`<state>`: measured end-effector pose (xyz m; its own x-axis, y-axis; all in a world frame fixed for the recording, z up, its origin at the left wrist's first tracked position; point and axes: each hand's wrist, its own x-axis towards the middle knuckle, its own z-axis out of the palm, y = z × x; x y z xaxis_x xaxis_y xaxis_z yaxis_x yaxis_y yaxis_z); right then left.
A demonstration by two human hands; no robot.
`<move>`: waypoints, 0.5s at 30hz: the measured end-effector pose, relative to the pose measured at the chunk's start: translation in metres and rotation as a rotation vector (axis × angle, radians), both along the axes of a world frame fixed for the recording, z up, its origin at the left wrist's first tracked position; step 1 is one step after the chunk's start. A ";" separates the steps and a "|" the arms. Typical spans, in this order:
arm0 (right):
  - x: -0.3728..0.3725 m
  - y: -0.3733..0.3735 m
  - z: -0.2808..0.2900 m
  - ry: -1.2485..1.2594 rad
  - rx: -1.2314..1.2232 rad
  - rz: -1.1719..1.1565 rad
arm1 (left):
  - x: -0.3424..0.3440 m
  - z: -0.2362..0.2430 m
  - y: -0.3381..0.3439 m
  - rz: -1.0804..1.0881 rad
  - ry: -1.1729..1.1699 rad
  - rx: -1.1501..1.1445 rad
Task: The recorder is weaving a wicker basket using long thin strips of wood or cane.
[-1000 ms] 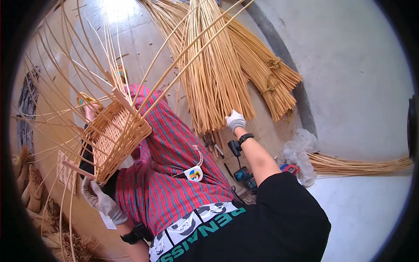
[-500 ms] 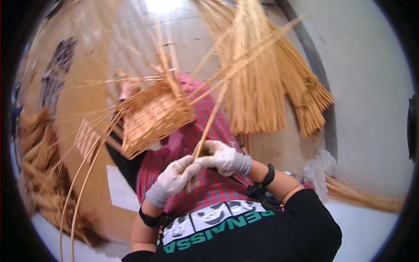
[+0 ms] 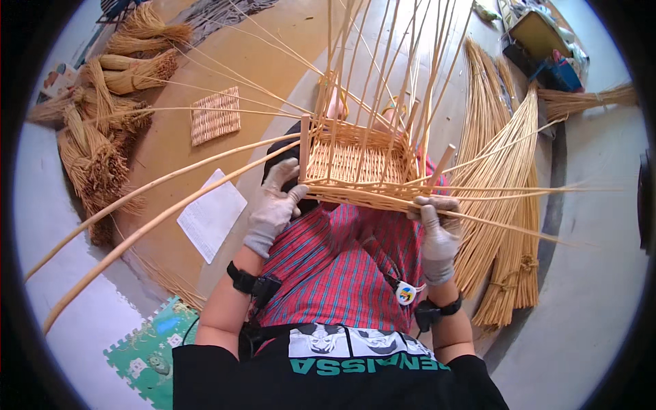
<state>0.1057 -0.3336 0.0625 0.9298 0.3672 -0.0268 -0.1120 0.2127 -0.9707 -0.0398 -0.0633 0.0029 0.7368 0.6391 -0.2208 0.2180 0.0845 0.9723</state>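
Note:
A partly woven wicker basket [image 3: 355,164] rests over my lap, its open side facing up. Long upright stakes [image 3: 383,75] rise from its far part, and loose canes stick out at both sides. My left hand [image 3: 272,208], in a whitish glove, is closed on the near left corner beside a short wooden corner post [image 3: 305,147]. At the near right corner my gloved right hand [image 3: 437,236] grips the woven rim below another post [image 3: 443,164]. The fingertips under the basket are hidden. Two thick curved rods [image 3: 171,198] run out past my left hand.
A woven square panel [image 3: 216,116] and a white paper sheet [image 3: 213,213] lie on the floor to the left. Bundles of cane fill the far left [image 3: 102,130] and the right [image 3: 502,232]. A green foam mat [image 3: 147,355] is at lower left, a blue box [image 3: 564,74] at upper right.
Both hands have let go of the thin cane strip and taken hold of the basket's near corners. The basket has turned roughly square to me and moved right in the view, which has itself shifted.

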 end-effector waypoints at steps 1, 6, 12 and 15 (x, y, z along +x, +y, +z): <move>0.005 0.000 -0.011 -0.021 0.035 0.022 | 0.003 -0.003 0.000 -0.067 -0.059 -0.132; 0.004 -0.012 -0.035 -0.020 0.128 0.002 | 0.008 -0.008 0.003 -0.063 -0.009 -0.153; -0.004 -0.013 -0.038 0.034 -0.016 -0.095 | 0.004 -0.020 0.005 -0.021 0.035 -0.147; 0.005 -0.012 -0.049 0.087 -0.040 -0.043 | 0.004 -0.014 0.002 0.011 0.065 -0.143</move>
<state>0.1109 -0.3452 0.0136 0.9383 0.3238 -0.1217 -0.1875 0.1805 -0.9655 -0.0356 -0.0611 -0.0110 0.7111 0.6058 -0.3569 0.2780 0.2239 0.9341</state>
